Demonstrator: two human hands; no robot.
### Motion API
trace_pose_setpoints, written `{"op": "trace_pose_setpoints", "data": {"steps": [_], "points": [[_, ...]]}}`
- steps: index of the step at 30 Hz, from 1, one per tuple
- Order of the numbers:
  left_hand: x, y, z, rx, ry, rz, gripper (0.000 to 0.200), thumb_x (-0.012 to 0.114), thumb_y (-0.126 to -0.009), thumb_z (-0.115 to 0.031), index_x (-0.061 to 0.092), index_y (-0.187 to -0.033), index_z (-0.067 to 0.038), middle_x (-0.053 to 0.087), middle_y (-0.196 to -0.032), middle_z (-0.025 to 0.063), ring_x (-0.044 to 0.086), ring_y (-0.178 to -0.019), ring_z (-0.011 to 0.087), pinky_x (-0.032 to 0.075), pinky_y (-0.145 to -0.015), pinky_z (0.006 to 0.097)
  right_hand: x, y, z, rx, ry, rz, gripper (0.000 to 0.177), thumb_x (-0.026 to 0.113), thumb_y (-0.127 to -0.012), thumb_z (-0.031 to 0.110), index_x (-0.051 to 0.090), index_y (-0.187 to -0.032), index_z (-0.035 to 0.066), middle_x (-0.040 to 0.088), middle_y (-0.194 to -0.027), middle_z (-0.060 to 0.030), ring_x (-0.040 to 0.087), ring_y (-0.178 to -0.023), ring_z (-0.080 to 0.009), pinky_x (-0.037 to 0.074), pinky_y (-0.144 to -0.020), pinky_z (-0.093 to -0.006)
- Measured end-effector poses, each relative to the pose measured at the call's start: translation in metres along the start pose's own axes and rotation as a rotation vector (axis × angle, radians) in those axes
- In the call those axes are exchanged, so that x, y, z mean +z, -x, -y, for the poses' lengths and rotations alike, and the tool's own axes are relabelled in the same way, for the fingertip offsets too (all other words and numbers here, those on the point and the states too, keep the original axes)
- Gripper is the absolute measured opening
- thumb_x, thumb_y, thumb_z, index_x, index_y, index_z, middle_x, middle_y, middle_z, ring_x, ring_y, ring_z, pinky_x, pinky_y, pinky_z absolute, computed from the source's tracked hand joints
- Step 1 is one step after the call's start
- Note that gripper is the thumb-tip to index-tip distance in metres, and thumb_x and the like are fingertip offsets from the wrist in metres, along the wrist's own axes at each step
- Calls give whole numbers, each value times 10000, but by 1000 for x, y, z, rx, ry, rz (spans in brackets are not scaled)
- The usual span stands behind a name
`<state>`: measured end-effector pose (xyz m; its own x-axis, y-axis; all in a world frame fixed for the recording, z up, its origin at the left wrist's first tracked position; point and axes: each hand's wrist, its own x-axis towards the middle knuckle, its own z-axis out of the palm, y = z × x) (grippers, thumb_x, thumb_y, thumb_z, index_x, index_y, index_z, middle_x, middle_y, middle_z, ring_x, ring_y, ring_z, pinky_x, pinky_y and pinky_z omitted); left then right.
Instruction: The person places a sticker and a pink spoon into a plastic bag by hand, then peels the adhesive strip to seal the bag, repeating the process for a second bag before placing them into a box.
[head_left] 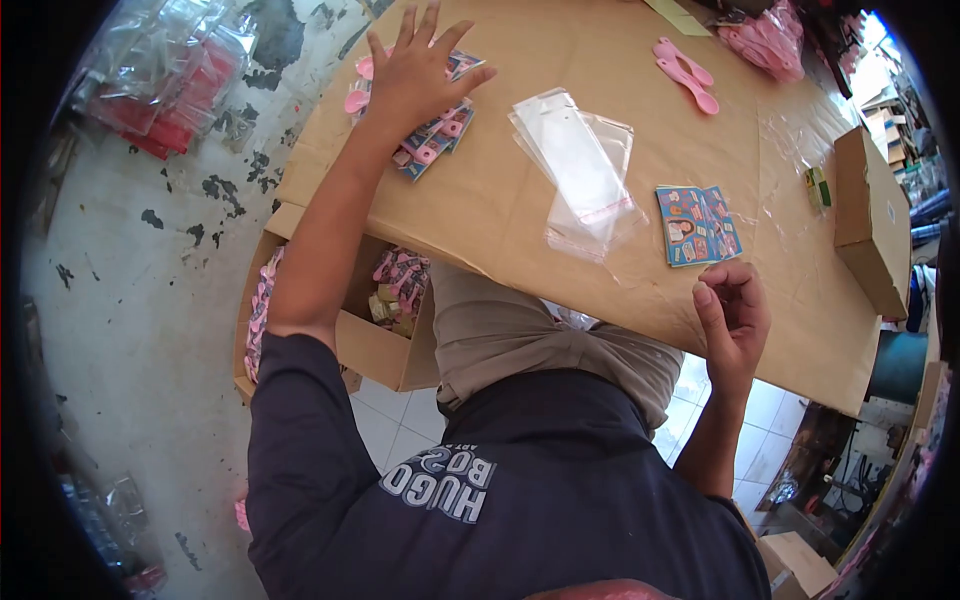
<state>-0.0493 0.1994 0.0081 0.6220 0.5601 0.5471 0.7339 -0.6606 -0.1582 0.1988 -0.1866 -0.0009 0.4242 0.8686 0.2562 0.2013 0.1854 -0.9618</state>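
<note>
Head camera: glossy blue cards with pink spoons [430, 145] overlap untidily at upper left, under the flat, spread left hand [412, 80]. The right hand [735, 312] curls beside the blue card stack [698, 226], right of centre; its grip cannot be told.

On the dark cloth T-shirt [560, 500] is written "HUGO BOSS"; on the blue paper cards [697, 226], the print is too small.

A left hand [410, 85] spreads over packets with pink spoons [430, 142] on a paper-covered bench [480, 205], as a right hand [735, 312] curls just beside blue printed cards [698, 226]; clear plastic sleeves [580, 165] lie between the two groups.
</note>
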Motion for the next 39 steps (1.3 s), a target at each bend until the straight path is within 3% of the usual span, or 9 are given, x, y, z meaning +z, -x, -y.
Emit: {"op": "trace_pose_setpoints", "data": {"steps": [4,6,9,26,28,30,32,33,39], "points": [[26,-19,24,-92,3,131,762,582,-881,-746,569,-1468,-261,408,-1627,123,297,-1539,363,205,-1190,704,7,-3,1,14,-25,21,98,697,-974,36,609,-1014,22,558,-934,18,522,-793,-39,404,-710,-199],[29,-23,36,-109,140,343,689,610,-888,-687,634,-1396,-222,536,-1520,108,443,-1441,364,354,-1183,528,12,-2,2,64,-36,28,82,689,-980,35,612,-1005,19,564,-932,14,531,-791,-43,409,-712,-199],[27,-17,44,-82,182,332,614,626,-895,-623,679,-1330,-192,621,-1406,100,548,-1322,343,439,-1116,405,16,-3,0,52,-35,51,74,681,-984,33,614,-1008,16,567,-937,10,537,-796,-48,414,-719,-201],[-64,142,155,-123,340,368,542,654,-942,-441,631,-1362,-100,584,-1420,141,542,-1312,315,420,-1121,401,27,-1,-1,83,-1,89,95,691,-982,51,611,-1014,13,578,-923,11,524,-801,-47,405,-732,-204],[-72,172,162,-70,347,232,552,647,-950,-424,618,-1385,-85,558,-1461,146,521,-1344,324,378,-1156,418,28,-1,-2,103,1,95,99,695,-980,55,612,-1014,15,579,-918,12,530,-805,-50,409,-738,-206],[-76,203,162,-117,384,219,606,638,-958,-432,567,-1443,-75,506,-1526,162,460,-1419,346,317,-1199,451,31,-1,-4,121,-14,87,100,697,-977,54,614,-1019,15,588,-917,8,551,-821,-62,431,-758,-218],[-69,237,154,-151,438,-136,709,661,-932,-525,533,-1485,-101,461,-1582,143,381,-1482,367,288,-1216,485,35,-2,-1,144,-11,107,100,695,-977,53,615,-1022,14,596,-927,4,561,-828,-69,442,-767,-225],[-63,259,150,-224,494,-154,808,645,-929,-581,449,-1554,-108,349,-1661,140,255,-1549,388,210,-1246,518,37,-2,0,161,-6,118,99,694,-978,53,616,-1024,12,604,-936,-1,571,-836,-76,452,-776,-231],[-32,361,109,-439,409,-107,896,606,-925,-662,370,-1604,-128,236,-1705,156,150,-1578,412,93,-1270,546,42,-4,2,123,-23,161,104,696,-973,42,617,-1031,7,618,-957,-19,587,-844,-86,465,-781,-236]]}}
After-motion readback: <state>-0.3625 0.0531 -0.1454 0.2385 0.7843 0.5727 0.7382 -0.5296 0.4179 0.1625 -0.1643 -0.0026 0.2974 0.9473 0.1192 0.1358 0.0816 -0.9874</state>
